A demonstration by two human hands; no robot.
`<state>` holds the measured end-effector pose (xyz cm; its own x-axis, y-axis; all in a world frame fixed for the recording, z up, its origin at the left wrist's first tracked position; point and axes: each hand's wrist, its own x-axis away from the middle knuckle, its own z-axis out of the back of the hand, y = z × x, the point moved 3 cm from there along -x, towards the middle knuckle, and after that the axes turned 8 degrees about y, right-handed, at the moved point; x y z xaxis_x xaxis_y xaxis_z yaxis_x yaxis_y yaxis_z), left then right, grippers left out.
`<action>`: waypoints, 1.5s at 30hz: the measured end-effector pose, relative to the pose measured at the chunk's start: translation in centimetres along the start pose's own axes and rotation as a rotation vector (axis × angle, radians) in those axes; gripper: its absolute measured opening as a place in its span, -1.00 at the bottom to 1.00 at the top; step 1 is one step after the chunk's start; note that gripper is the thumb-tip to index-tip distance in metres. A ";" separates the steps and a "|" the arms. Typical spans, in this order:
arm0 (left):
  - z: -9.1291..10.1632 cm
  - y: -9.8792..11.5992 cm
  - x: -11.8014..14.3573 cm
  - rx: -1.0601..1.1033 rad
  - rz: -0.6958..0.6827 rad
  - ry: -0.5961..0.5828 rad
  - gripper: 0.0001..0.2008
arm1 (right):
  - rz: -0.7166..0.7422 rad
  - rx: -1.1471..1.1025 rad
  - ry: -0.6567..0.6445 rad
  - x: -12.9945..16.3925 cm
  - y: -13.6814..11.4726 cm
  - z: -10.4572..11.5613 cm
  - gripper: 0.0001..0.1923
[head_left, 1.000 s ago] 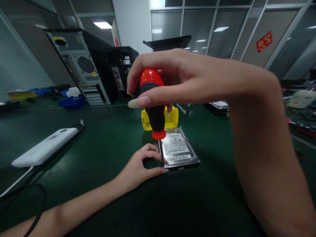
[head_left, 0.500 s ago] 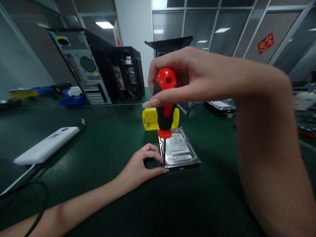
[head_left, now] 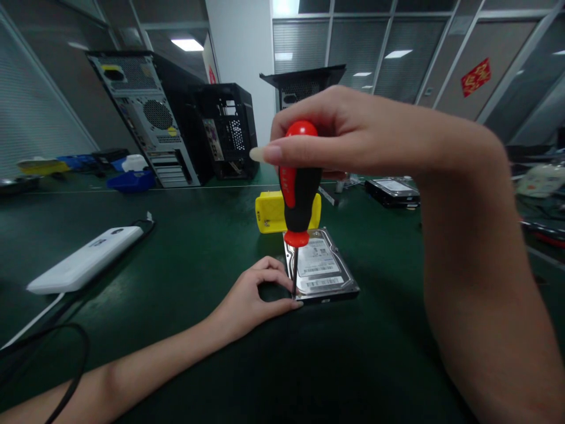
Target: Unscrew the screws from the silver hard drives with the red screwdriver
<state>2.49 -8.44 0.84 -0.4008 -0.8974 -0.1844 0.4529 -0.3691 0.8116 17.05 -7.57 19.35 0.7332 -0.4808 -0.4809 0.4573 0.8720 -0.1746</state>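
Observation:
A silver hard drive with white labels lies flat on the dark green table. My left hand grips the drive's near left corner, thumb on the front edge and fingers along the left side. Over that same corner a red and black screwdriver stands nearly upright, its tip down at the corner by my left fingertips. My right hand is wrapped round the upper handle, thumb across the front. What sits under the tip is too small to make out.
Just behind the drive is a yellow bin with small parts in it. A white power strip with cables lies at left. Computer cases and a blue bin stand farther back. More hard drives are stacked at right.
My right hand has turned the screwdriver's handle, and its thumb now sits higher across it. The tip stays at the same corner. My left hand and the hard drive have not moved.

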 end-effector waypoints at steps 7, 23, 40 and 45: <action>0.0 0.0 0.0 0.003 -0.005 0.000 -0.86 | -0.104 -0.100 -0.012 0.1 0.5 -0.1 -0.56; 0.0 -0.1 0.0 -0.003 -0.010 0.012 -0.87 | 0.067 -0.109 -0.077 0.2 -0.6 0.3 -0.68; 0.1 0.3 0.1 0.016 0.017 0.002 -0.88 | -0.007 0.008 -0.026 0.3 -0.4 0.1 -0.59; 0.0 0.2 0.0 0.010 0.018 -0.004 -0.88 | 0.059 -0.071 -0.049 0.3 -0.5 0.2 -0.75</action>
<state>2.53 -8.53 1.01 -0.3956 -0.9030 -0.1675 0.4519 -0.3501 0.8205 17.08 -8.17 19.48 0.7825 -0.4310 -0.4494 0.3773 0.9023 -0.2084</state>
